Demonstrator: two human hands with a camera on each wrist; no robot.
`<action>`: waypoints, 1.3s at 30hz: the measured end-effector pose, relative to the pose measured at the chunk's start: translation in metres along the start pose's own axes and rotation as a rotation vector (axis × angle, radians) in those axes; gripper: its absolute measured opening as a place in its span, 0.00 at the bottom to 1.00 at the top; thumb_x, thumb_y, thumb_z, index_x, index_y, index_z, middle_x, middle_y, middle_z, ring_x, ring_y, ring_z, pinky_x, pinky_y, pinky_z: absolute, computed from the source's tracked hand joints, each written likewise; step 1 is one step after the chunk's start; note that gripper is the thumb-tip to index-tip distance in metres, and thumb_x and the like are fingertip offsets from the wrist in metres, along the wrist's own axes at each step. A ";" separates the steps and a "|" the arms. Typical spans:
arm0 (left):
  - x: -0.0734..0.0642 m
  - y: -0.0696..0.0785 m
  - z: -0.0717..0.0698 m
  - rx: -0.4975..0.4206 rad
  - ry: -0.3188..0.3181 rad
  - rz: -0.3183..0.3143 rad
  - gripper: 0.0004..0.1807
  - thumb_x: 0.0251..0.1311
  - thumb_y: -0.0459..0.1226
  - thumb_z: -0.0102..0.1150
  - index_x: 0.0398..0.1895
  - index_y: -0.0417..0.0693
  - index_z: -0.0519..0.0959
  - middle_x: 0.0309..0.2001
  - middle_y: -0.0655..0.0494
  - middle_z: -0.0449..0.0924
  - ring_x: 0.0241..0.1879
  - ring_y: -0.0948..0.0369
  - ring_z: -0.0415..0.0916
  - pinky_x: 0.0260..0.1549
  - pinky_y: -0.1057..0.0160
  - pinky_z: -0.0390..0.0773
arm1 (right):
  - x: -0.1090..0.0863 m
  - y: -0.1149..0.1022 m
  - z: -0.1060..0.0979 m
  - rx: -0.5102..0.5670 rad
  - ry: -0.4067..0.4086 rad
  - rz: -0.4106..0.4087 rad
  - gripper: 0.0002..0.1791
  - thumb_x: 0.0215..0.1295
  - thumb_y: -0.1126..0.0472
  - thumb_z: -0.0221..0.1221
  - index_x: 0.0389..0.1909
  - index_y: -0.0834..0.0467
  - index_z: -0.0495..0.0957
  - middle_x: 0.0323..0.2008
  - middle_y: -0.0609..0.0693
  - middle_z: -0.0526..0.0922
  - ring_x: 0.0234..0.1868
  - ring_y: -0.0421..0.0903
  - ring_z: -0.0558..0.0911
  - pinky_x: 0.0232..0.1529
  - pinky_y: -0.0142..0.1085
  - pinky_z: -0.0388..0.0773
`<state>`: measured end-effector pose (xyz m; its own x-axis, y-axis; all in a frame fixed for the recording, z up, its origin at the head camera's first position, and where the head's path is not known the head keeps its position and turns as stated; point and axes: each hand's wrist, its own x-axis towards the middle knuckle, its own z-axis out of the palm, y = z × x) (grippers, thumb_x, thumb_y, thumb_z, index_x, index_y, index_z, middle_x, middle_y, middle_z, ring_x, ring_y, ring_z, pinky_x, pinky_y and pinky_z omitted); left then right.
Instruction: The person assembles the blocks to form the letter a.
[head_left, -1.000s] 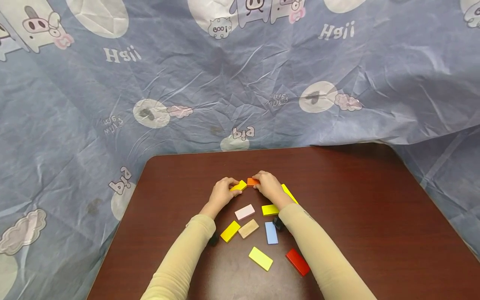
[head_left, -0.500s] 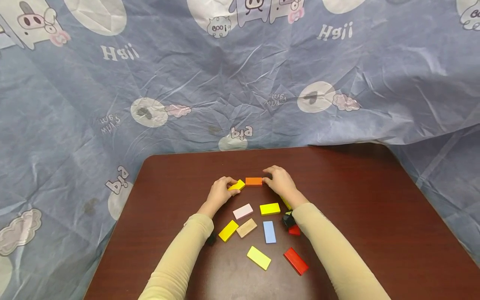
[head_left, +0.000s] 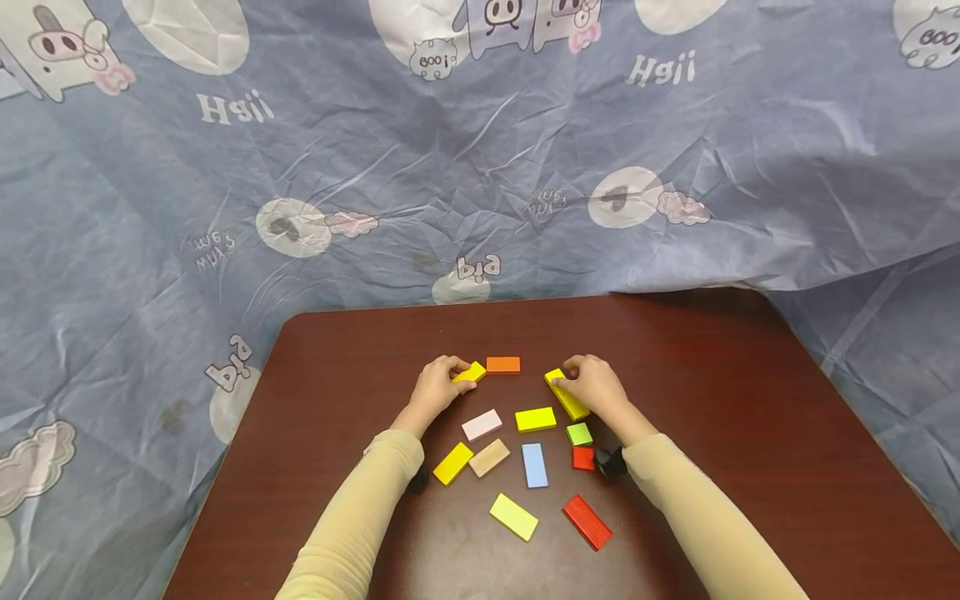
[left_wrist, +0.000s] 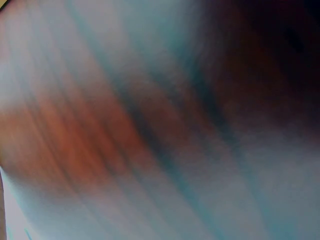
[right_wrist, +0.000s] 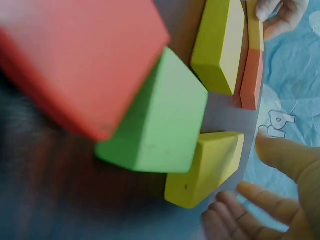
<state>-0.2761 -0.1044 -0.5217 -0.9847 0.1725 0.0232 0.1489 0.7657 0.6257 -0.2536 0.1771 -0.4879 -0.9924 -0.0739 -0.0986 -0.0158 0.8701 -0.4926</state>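
At the back of the table, my left hand (head_left: 435, 392) pinches a yellow block (head_left: 470, 373) between thumb and fingers. An orange block (head_left: 503, 365) lies end to end with it, just to its right. My right hand (head_left: 602, 389) is at another yellow block (head_left: 567, 395), thumb and fingers spread around its far end; in the right wrist view the thumb (right_wrist: 280, 152) stands clear of that block. A green block (head_left: 579, 434) and a red block (head_left: 583, 458) lie nearer me, below it. The left wrist view is blurred and shows no clear object.
Between my arms lie a pink block (head_left: 482, 425), a yellow-green one (head_left: 536, 419), a wooden one (head_left: 490, 458), a blue one (head_left: 535, 465), a yellow one (head_left: 453, 464), a pale yellow one (head_left: 513, 517) and a long red one (head_left: 587, 522). A printed cloth (head_left: 405, 167) hangs behind the table (head_left: 712, 375).
My right hand has let go of the orange block and moved right and toward me, to the yellow block on the right. My left hand stays on its yellow block.
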 end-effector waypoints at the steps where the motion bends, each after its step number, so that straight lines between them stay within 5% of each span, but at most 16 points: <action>1: 0.000 0.000 0.000 -0.001 -0.002 -0.002 0.18 0.56 0.42 0.71 0.49 0.49 0.84 0.44 0.52 0.81 0.43 0.56 0.80 0.47 0.57 0.79 | -0.004 0.000 0.000 -0.004 -0.004 0.011 0.26 0.62 0.53 0.66 0.55 0.66 0.79 0.48 0.64 0.81 0.47 0.57 0.80 0.50 0.50 0.78; 14: 0.000 0.000 0.001 -0.018 -0.007 -0.020 0.18 0.55 0.41 0.72 0.49 0.49 0.84 0.45 0.52 0.81 0.44 0.56 0.80 0.47 0.58 0.80 | -0.020 -0.003 0.009 -0.004 -0.032 0.120 0.30 0.56 0.54 0.71 0.53 0.70 0.76 0.47 0.65 0.81 0.38 0.53 0.77 0.44 0.47 0.78; 39: 0.000 -0.001 0.002 -0.016 0.000 -0.020 0.18 0.56 0.42 0.71 0.50 0.49 0.83 0.45 0.53 0.81 0.45 0.56 0.80 0.47 0.58 0.80 | -0.010 -0.033 0.034 0.024 0.030 0.100 0.28 0.55 0.50 0.72 0.44 0.68 0.75 0.37 0.61 0.81 0.33 0.52 0.76 0.38 0.43 0.76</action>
<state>-0.2765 -0.1040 -0.5240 -0.9874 0.1578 0.0106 0.1281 0.7586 0.6388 -0.2387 0.1332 -0.4998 -0.9921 0.0277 -0.1226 0.0860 0.8607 -0.5018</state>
